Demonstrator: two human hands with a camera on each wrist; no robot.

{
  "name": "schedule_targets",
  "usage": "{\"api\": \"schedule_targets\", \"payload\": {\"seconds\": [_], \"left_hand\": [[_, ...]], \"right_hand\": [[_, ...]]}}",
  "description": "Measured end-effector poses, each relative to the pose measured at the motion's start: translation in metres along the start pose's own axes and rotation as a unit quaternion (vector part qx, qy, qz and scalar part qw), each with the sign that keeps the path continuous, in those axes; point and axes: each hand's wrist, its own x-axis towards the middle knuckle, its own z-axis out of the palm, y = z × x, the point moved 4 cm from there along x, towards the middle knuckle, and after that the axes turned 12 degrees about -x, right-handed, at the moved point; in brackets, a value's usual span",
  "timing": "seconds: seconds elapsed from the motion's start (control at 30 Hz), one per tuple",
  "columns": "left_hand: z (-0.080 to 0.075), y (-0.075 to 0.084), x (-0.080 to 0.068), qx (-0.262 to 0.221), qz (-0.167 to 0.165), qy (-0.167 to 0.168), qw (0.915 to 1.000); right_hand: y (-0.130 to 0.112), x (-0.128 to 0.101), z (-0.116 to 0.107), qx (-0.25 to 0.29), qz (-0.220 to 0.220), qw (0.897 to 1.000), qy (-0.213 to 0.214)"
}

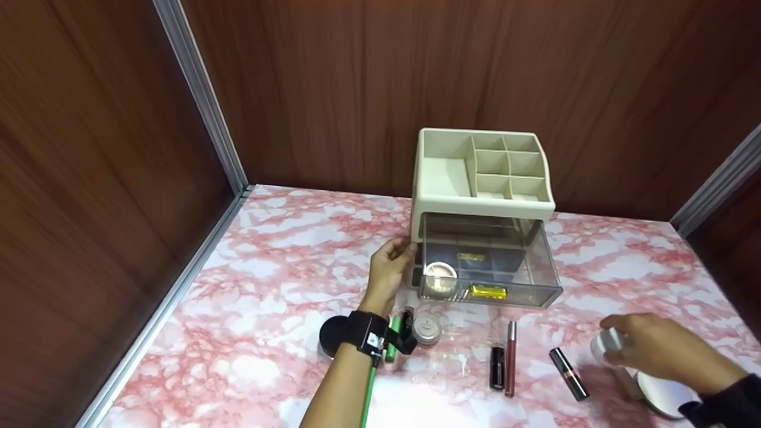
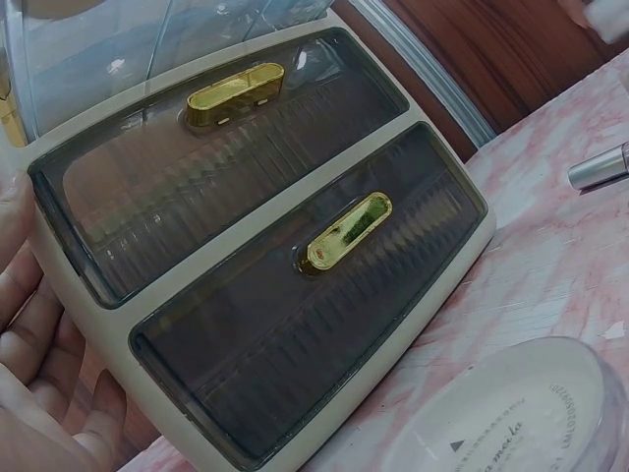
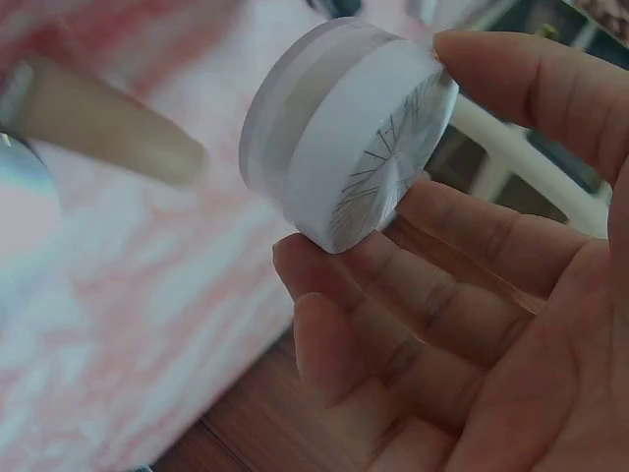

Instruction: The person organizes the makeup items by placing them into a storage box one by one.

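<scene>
Standing on a pink marbled table (image 1: 267,261) against wood-panelled walls, a cream organizer (image 1: 481,178) has open compartments on top and drawers below. Its top clear drawer (image 1: 490,261) is pulled out; inside lie a round jar and a dark item, behind a gold handle (image 1: 489,291). The left wrist view shows two lower smoked drawers, both closed, each with a gold handle.

The left hand (image 1: 389,270) rests against the organizer's left side, fingers loosely curved along the frame, steadying it rather than gripping.

Far to the right, near the table's front edge, the right hand (image 1: 654,353) holds a small white jar (image 3: 344,133), pinched between thumb and fingertips, lifted off the table. A round mirror (image 1: 669,395) lies just under that wrist.

Between the hands lie a black disc (image 1: 330,336), a green tube (image 1: 392,339), a clear-lidded pot (image 1: 427,328), a black lipstick (image 1: 497,367), a slim gloss (image 1: 510,356) and a silver-capped tube (image 1: 568,373).

Judging from this, carrying the jar well means keeping the pinch firm, lifting over the loose tubes, and keeping the left hand bracing the organizer.
</scene>
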Motion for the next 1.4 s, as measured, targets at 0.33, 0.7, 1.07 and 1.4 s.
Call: {"api": "schedule_targets", "payload": {"seconds": [0.33,0.7,1.07,1.4], "left_hand": [[0.004,-0.011,0.01,-0.002,0.002,-0.003,1.0],[-0.003,-0.025,0.023,-0.011,0.011,0.0,0.9999],[-0.008,-0.027,0.021,-0.011,0.011,-0.003,0.9999],[-0.012,-0.029,0.017,-0.009,0.001,0.004,0.9999]], "right_hand": [[0.01,0.001,-0.057,-0.021,-0.006,0.998,0.06],[-0.014,0.012,-0.117,-0.053,-0.023,0.989,0.134],[-0.066,0.025,-0.153,-0.043,-0.042,0.98,0.187],[-0.101,0.045,-0.155,-0.056,-0.106,0.973,0.197]]}}
